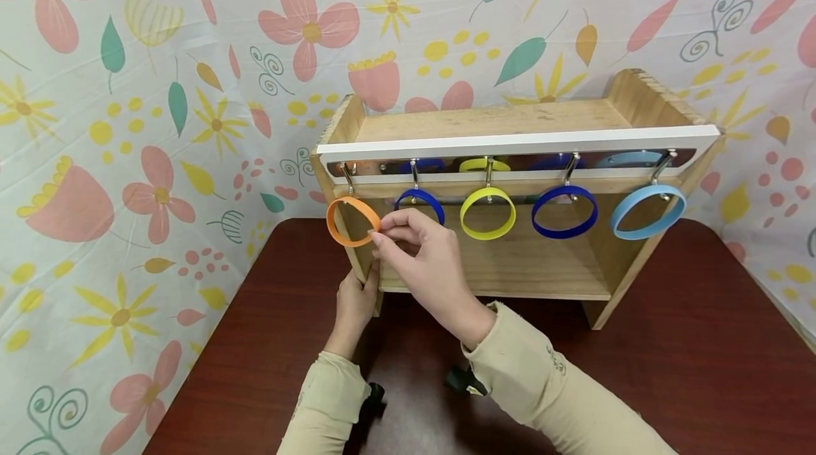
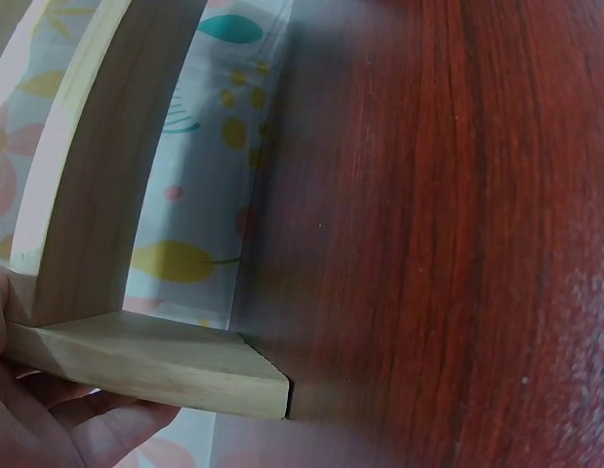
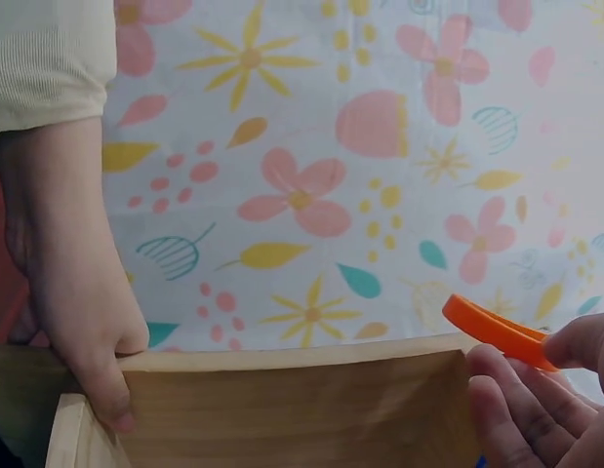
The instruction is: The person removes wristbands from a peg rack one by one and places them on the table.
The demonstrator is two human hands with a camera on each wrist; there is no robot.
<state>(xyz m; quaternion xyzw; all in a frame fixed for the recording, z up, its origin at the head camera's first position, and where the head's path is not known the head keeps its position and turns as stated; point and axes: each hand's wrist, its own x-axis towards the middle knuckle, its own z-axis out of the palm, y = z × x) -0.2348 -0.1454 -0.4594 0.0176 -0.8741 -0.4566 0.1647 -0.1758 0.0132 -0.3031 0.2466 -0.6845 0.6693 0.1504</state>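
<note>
An orange silicone wristband hangs at the leftmost hook of a wooden shelf rack. My right hand pinches its right edge between thumb and fingers; the right wrist view shows the same pinch on the orange band. Lower down, my left hand grips the left side panel of the shelf near its bottom. In the left wrist view that hand has its fingers around the wooden corner.
On the other hooks hang a dark blue band, a yellow band, another blue band and a light blue band. The rack stands on a dark red wooden table, before a flower-patterned cloth.
</note>
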